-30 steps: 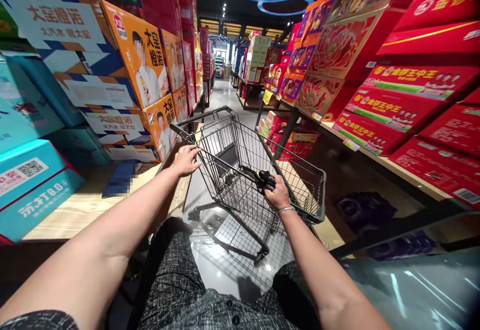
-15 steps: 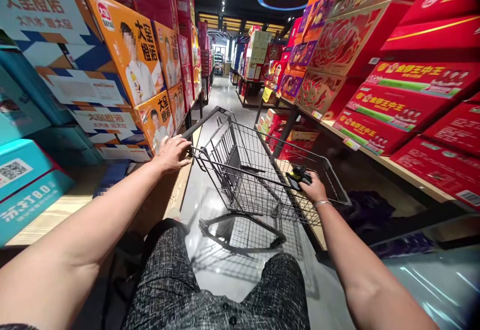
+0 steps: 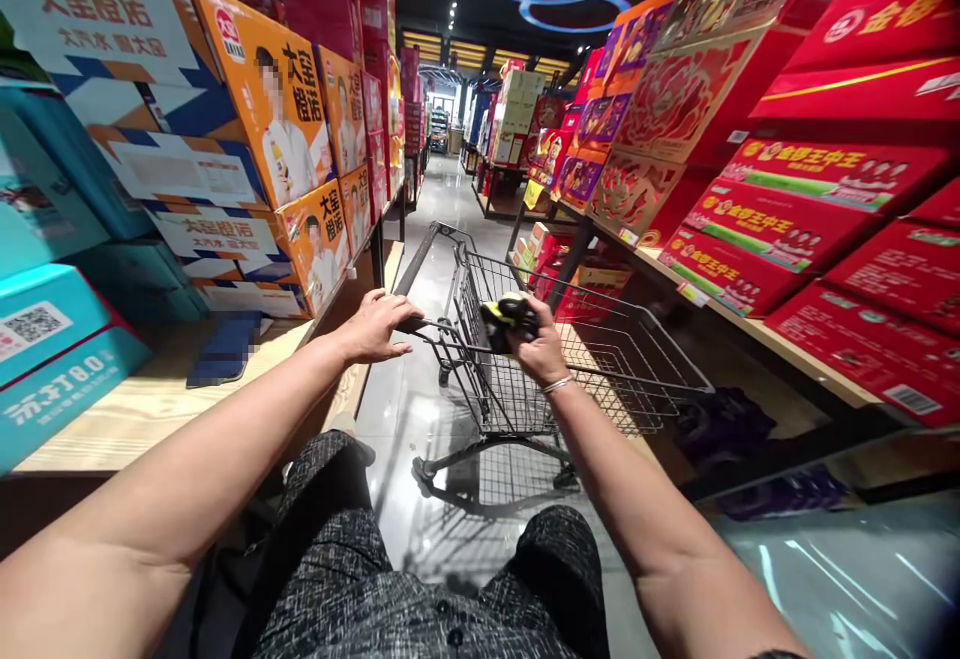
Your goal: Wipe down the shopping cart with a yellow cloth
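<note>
A grey wire shopping cart (image 3: 517, 394) stands turned sideways in the aisle in front of my legs. My left hand (image 3: 379, 327) lies over the near corner of its push handle, fingers curled on the bar and thumb apart. Above the basket, my right hand (image 3: 538, 347) is closed around a black item with yellow-green and pale parts (image 3: 510, 319). That item is blurred, so its exact kind cannot be made out. Bare wire mesh shows inside the basket.
Orange drink cartons (image 3: 262, 109) and turquoise boxes (image 3: 67, 359) line the left shelf, where a dark blue flat object (image 3: 225, 347) lies. Red gift boxes (image 3: 787, 204) are stacked along the right shelf. A grey shiny floor (image 3: 439, 189) runs down the aisle.
My right hand has moved left and up with the black and yellow item, from the cart's far side rail to above the basket. The cart has swivelled slightly; my left hand stays on its handle.
</note>
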The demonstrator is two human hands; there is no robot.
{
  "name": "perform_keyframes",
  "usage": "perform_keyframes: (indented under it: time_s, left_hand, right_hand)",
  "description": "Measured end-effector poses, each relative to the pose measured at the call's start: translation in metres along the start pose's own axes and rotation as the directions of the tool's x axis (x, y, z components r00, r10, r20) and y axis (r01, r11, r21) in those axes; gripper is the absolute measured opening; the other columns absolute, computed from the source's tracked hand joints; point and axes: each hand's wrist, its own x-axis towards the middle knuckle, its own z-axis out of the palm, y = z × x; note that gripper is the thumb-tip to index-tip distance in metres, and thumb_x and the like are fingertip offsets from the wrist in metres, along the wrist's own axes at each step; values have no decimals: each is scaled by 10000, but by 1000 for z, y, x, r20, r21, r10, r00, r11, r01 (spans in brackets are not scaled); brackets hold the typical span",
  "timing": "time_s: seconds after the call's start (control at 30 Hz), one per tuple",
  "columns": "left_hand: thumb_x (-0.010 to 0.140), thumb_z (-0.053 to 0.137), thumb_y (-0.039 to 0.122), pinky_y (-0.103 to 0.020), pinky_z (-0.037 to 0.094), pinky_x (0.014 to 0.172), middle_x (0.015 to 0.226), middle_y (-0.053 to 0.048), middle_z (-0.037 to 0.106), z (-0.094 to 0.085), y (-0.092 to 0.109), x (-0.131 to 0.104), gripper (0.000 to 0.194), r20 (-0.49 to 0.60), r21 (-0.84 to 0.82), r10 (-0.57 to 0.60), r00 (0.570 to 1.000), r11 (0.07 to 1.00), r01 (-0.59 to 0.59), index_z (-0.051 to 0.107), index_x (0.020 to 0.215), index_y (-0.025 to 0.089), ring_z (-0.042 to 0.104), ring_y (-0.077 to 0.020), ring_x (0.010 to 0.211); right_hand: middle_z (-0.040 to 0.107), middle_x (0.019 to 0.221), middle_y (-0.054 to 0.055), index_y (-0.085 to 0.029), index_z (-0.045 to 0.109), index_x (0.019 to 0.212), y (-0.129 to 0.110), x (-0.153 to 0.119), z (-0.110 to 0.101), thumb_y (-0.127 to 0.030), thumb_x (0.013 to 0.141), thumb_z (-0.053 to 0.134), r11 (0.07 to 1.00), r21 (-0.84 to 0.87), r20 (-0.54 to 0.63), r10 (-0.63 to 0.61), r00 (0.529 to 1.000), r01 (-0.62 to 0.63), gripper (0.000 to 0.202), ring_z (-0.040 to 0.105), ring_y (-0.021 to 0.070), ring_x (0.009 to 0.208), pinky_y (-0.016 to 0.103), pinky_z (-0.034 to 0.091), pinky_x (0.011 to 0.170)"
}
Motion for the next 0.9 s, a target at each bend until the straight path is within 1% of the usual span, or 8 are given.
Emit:
perform_keyframes:
  time_s: [0.1,0.2,0.27,0.37,0.57,0.67,0.77,0.9]
  left_hand:
    - [722,754,426,-475,300,1097,1138,-70,654,-4,19,2,525,32,-39,9,999,999,-8,605,1185,230,586,-285,1135]
    - [708,760,433,-434,368,1052,1258,-117,626,-5,35,1,668,20,-114,-9,1000,993,12,548,1294,192,584,-312,1159]
    - [745,716,388,-439,381,1046,1375,-148,572,-4,41,0,776,10,-161,-6,1000,987,7,427,1430,169,572,-323,1207]
    - [795,603,258,-450,385,1056,1415,-149,562,-4,40,0,719,16,-176,10,1000,984,-7,382,1474,164,554,-315,1265]
    - [834,557,257,-372,435,1060,1435,-127,569,-8,23,6,723,53,-240,45,998,970,-31,353,1521,162,572,-276,1280]
    - [891,546,348,-407,378,1129,1508,-149,489,-12,22,7,687,115,-197,4,993,980,18,360,1526,166,502,-297,1360]
    - [930,504,419,-451,314,1170,1604,-138,339,-17,24,6,655,176,-170,-18,984,984,48,359,1534,208,418,-313,1426]
    - [829,594,498,-447,343,1145,1561,-152,409,-24,18,3,974,208,-271,-60,976,955,117,116,1607,160,461,-326,1387]
  right_hand:
    - [545,1319,96,-265,490,1383,-54,3,43,-198,811,602,947,-22,28,-320,947,321,586,524,241,1236,439,454,1070]
    - [546,1335,79,-299,585,1300,-73,-9,68,-170,846,585,861,-201,155,-444,883,468,472,489,256,1238,455,435,1072]
    - [572,1307,62,-321,642,1221,-68,-20,75,-164,854,585,822,-330,199,-421,885,465,403,467,266,1229,477,408,1073]
    - [554,1341,56,-333,639,1233,-58,-32,75,-241,846,617,806,-415,234,-354,906,422,398,400,295,1289,520,345,1102]
    - [459,1450,90,-288,520,1407,-68,-33,80,-458,786,705,787,-474,283,-288,915,394,670,284,365,1367,568,271,1132]
    - [542,1337,95,-305,537,1407,-73,-23,92,-387,841,689,789,-510,211,-271,939,342,591,395,330,1254,512,351,1059]
    - [606,1200,84,-330,565,1394,-73,-11,98,-251,907,613,794,-478,239,-295,925,376,495,495,257,1109,426,404,997]
    - [625,1110,75,-303,701,1199,-71,4,90,-193,897,607,835,-385,288,-296,911,393,334,548,209,997,367,448,940]
